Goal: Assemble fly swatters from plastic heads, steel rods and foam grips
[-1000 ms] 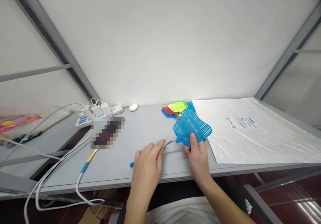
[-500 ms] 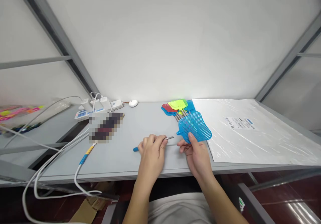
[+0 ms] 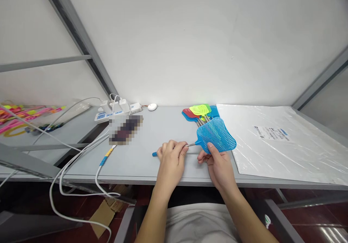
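Observation:
My left hand [image 3: 172,159] is closed round a metal fly swatter handle [image 3: 154,154], whose blue end sticks out on the left. Its thin rod tip points right and meets the neck of a blue perforated fly swatter head [image 3: 217,136]. My right hand [image 3: 219,165] pinches that head by its lower edge, thumb on top; some fingers are curled beneath it. Behind the head lies a pile of fly swatters [image 3: 200,110] in red, yellow-green, green and blue, with metal rods partly hidden.
A flat white plastic-wrapped package [image 3: 272,156] with a label covers the right of the table. On the left are a power strip [image 3: 102,116] with chargers, white cables [image 3: 81,156], a blurred-out device [image 3: 125,130] and a white round gadget [image 3: 152,107]. Colourful items [image 3: 29,116] lie farther left.
The rod tip and the neck of the blue swatter head, apart before, now meet. The view has shifted slightly, so the whole table appears farther right.

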Demonstrator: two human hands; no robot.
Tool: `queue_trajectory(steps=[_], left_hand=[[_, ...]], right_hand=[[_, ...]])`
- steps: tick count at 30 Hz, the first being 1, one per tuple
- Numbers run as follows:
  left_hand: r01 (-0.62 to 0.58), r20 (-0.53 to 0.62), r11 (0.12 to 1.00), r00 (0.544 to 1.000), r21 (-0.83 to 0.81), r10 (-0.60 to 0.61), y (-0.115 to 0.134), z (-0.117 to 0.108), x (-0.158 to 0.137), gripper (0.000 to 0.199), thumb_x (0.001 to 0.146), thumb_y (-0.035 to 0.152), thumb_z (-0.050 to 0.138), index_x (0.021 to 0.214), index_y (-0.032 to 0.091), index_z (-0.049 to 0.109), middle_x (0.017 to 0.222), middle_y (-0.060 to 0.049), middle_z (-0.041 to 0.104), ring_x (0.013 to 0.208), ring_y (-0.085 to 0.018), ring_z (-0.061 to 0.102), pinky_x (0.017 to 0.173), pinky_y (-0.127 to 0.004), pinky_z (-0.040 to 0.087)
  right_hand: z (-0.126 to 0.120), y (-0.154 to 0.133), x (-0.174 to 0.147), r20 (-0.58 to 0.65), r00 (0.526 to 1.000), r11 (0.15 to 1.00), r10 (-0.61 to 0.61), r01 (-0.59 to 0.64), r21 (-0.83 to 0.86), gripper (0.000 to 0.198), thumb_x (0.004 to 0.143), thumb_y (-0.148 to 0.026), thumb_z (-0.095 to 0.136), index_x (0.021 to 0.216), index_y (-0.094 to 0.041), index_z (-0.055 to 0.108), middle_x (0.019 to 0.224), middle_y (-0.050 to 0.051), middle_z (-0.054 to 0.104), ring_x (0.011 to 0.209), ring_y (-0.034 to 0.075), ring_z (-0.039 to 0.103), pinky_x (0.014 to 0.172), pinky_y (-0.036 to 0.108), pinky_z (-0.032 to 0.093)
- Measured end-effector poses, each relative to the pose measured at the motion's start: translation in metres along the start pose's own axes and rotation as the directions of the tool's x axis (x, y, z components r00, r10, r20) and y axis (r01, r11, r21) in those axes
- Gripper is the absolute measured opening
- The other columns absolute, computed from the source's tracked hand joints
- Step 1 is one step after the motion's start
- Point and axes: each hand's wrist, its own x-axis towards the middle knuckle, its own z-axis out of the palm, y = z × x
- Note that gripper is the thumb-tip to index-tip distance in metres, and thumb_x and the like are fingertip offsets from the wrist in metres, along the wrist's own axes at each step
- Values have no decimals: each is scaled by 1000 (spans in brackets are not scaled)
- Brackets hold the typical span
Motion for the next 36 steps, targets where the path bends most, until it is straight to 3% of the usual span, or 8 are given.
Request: queue_trajectory(steps=[7,17,23,28,32,36], left_hand=[[15,-8,999,1000,37,-15,1,0,-1,25,101,34,40,106,30,64,95,-2,61,95,-22,49,91,-43,28],[-42,34,999,999,20,41,3,-6,-5,25,101,29,40,108,31,64,94,0,64,94,-20,51,97,-45,25],[-55,43,998,997,-30,57,7,-9,-7,29,101,30,38,116,31,63,95,-2,65,95,-20,53,99,-44,24],[-69,-6,997,998,30,69,13,-10,-7,25,99,26,43,107,30,66,89,-1,66,89,-20,54,94,-43,25],[-68,-20,993,997,102,70,22,-11,-8,22,97,22,46,99,29,67,83,-1,66,87,-21,55,91,-44,25],[-42,-58,985,997,166,52,32,-11,-11,20,96,20,48,97,29,66,82,-1,67,85,-22,55,88,-45,24]], right_hand=[[-3,3,-1,10,1000,997,-9,10,-78,41,89,-45,59,64,-14,66,62,5,66,51,14,58,55,29,48],[-8,10,-3,-10,999,995,-33,32,-94,24,87,-40,64,78,-18,62,52,-3,58,46,12,53,47,26,44],[-7,9,-4,-35,998,985,-48,42,-166,33,85,-40,66,62,-19,55,48,-4,52,45,10,47,48,25,39],[-5,7,-4,-44,997,984,-68,59,-168,39,85,-40,66,57,-20,47,47,-5,45,46,9,42,48,25,34],[-5,4,-6,-83,992,991,-98,90,-95,31,83,-35,70,69,-21,46,50,-10,37,43,7,31,44,24,25],[-7,-1,-7,-36,995,995,-88,86,-59,29,85,-31,68,71,-22,44,51,-11,34,44,6,27,45,25,25]])
